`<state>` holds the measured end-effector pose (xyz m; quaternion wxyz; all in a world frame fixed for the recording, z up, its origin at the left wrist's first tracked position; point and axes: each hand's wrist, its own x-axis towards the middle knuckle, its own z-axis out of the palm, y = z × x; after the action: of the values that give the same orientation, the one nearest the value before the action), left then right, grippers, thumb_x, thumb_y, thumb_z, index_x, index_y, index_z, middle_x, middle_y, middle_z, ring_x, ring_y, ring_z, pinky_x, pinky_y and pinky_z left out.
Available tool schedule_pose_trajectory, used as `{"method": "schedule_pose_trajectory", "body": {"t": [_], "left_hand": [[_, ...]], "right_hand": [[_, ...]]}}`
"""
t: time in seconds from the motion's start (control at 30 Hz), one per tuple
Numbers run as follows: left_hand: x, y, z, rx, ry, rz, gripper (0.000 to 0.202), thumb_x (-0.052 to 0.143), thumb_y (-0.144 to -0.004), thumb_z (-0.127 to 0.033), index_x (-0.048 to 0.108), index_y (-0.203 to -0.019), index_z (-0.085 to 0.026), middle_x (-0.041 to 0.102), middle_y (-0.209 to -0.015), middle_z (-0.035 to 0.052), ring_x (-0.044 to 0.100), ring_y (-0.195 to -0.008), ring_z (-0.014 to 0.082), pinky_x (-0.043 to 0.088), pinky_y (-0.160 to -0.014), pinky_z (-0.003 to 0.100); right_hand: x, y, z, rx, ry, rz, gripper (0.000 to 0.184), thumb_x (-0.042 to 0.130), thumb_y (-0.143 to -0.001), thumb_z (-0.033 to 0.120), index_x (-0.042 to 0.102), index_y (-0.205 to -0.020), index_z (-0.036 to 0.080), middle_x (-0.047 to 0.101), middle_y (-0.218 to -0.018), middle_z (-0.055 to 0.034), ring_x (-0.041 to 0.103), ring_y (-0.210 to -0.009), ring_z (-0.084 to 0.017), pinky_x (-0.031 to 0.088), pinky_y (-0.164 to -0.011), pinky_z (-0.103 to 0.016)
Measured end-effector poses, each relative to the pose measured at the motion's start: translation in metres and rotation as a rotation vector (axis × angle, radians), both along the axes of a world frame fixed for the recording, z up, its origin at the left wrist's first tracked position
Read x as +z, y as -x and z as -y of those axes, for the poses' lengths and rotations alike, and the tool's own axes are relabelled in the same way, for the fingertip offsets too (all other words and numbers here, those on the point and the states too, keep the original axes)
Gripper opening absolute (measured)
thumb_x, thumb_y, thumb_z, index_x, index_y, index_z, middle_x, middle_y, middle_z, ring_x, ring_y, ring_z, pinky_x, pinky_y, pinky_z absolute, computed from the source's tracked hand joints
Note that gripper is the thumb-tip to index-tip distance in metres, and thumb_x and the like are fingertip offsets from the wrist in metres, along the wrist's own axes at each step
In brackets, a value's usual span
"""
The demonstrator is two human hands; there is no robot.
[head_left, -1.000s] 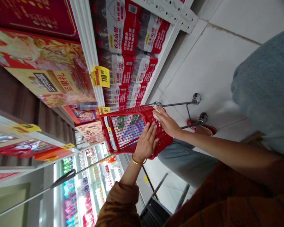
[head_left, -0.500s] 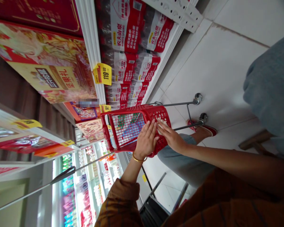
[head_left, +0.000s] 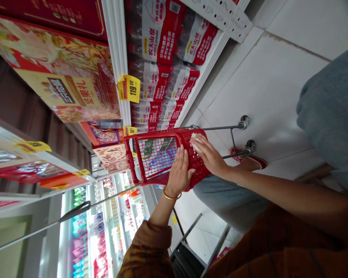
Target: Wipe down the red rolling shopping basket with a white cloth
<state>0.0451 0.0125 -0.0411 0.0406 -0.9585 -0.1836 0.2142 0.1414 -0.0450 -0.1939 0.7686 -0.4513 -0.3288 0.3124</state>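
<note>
A red plastic shopping cart basket [head_left: 203,175] with a grid opening is in the middle of the head view, tipped sideways by the camera angle. My left hand [head_left: 178,172], a gold bangle [head_left: 172,194] at its wrist, rests flat on the basket beside the grid, fingers straight and holding nothing. Beside it my right hand [head_left: 211,156] presses a small crumpled white cloth [head_left: 196,142] against the perforated red wall. Part of the cloth is hidden beneath the fingers.
Shelves hold packs of bottled water [head_left: 156,34] and gift boxes [head_left: 75,73]. Cart wheels [head_left: 244,122] stand on the tiled floor [head_left: 255,88], near a red shoe [head_left: 258,161]. A lit display of packaged goods [head_left: 104,231] is at the lower left.
My right hand has shifted slightly up in the picture along the basket wall, and more of the white cloth shows. My left hand stays at nearly the same place on the basket.
</note>
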Motion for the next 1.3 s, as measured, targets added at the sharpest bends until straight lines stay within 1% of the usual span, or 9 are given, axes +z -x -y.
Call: {"method": "schedule_pose_trajectory", "body": {"t": [0.1, 0.2, 0.37, 0.53, 0.73, 0.93, 1.03, 1.17, 1.3], "left_hand": [[-0.001, -0.002, 0.002, 0.032, 0.018, 0.003, 0.071, 0.022, -0.098, -0.049, -0.007, -0.152, -0.013, -0.002, -0.160, 0.0187, 0.002, -0.148, 0.0303, 0.027, -0.116, 0.054], [-0.002, -0.003, 0.001, 0.039, 0.034, 0.011, 0.072, 0.021, -0.097, -0.051, -0.008, -0.152, -0.013, -0.003, -0.160, 0.0186, 0.001, -0.148, 0.0296, 0.025, -0.118, 0.052], [-0.004, -0.002, -0.001, 0.030, 0.035, 0.020, 0.075, 0.017, -0.096, -0.056, -0.009, -0.151, -0.013, -0.006, -0.160, 0.0180, 0.002, -0.148, 0.0296, 0.023, -0.118, 0.051], [-0.005, -0.001, -0.002, 0.021, 0.036, 0.034, 0.075, 0.016, -0.095, -0.057, -0.008, -0.151, -0.013, -0.005, -0.160, 0.0179, 0.001, -0.148, 0.0296, 0.025, -0.118, 0.051], [-0.004, 0.000, -0.002, 0.022, 0.018, 0.024, 0.077, 0.015, -0.094, -0.059, -0.006, -0.152, -0.013, -0.003, -0.160, 0.0184, 0.002, -0.148, 0.0299, 0.026, -0.117, 0.052], [-0.005, 0.001, -0.002, 0.029, -0.001, 0.031, 0.075, 0.016, -0.096, -0.056, -0.009, -0.151, -0.013, -0.007, -0.160, 0.0174, 0.001, -0.148, 0.0295, 0.025, -0.118, 0.051], [-0.006, 0.001, -0.001, 0.039, 0.009, 0.051, 0.076, 0.016, -0.095, -0.057, -0.011, -0.151, -0.013, -0.007, -0.160, 0.0179, -0.001, -0.148, 0.0300, 0.024, -0.118, 0.052], [-0.007, 0.000, -0.001, 0.045, 0.030, 0.067, 0.078, 0.014, -0.094, -0.059, -0.015, -0.150, -0.013, -0.010, -0.160, 0.0178, -0.002, -0.148, 0.0307, 0.022, -0.119, 0.053], [-0.008, -0.002, -0.002, 0.054, 0.058, 0.068, 0.079, 0.014, -0.094, -0.059, -0.019, -0.149, -0.014, -0.012, -0.159, 0.0177, -0.003, -0.147, 0.0312, 0.021, -0.120, 0.053]], "right_hand": [[0.000, -0.015, -0.028, 0.048, 0.031, -0.033, 0.048, 0.033, -0.100, 0.022, 0.034, -0.147, 0.031, 0.026, -0.158, -0.0014, 0.022, -0.146, -0.020, 0.024, -0.120, -0.049], [0.000, -0.015, -0.034, 0.103, 0.001, -0.011, 0.052, 0.032, -0.098, 0.017, 0.031, -0.148, 0.032, 0.027, -0.157, -0.0002, 0.022, -0.146, -0.018, 0.023, -0.120, -0.049], [0.005, 0.001, -0.013, 0.072, -0.050, 0.041, 0.064, 0.029, -0.094, 0.006, 0.021, -0.151, 0.034, 0.022, -0.159, 0.0007, 0.018, -0.147, -0.018, 0.023, -0.120, -0.049], [0.007, 0.013, 0.004, 0.063, -0.066, 0.072, 0.068, 0.030, -0.092, 0.001, 0.016, -0.151, 0.033, 0.020, -0.159, -0.0007, 0.019, -0.146, -0.019, 0.025, -0.119, -0.050], [0.007, 0.030, 0.027, 0.075, -0.088, 0.117, 0.060, 0.035, -0.096, 0.007, 0.024, -0.150, 0.029, 0.026, -0.157, -0.0067, 0.023, -0.145, -0.022, 0.032, -0.116, -0.051], [-0.002, 0.038, 0.053, 0.124, -0.208, 0.203, 0.050, 0.040, -0.097, 0.013, 0.037, -0.146, 0.025, 0.043, -0.148, -0.0100, 0.033, -0.141, -0.022, 0.038, -0.113, -0.050], [0.000, 0.022, 0.041, 0.083, -0.202, 0.179, 0.047, 0.038, -0.098, 0.016, 0.039, -0.145, 0.025, 0.045, -0.147, -0.0093, 0.036, -0.140, -0.021, 0.036, -0.115, -0.048], [0.014, -0.012, -0.005, -0.027, -0.079, 0.061, 0.047, 0.032, -0.100, 0.020, 0.036, -0.146, 0.027, 0.034, -0.154, -0.0062, 0.028, -0.144, -0.021, 0.026, -0.120, -0.050], [0.022, -0.027, -0.038, 0.044, -0.091, 0.075, 0.047, 0.029, -0.100, 0.019, 0.036, -0.145, 0.030, 0.032, -0.155, -0.0020, 0.025, -0.145, -0.019, 0.022, -0.121, -0.051]]}}
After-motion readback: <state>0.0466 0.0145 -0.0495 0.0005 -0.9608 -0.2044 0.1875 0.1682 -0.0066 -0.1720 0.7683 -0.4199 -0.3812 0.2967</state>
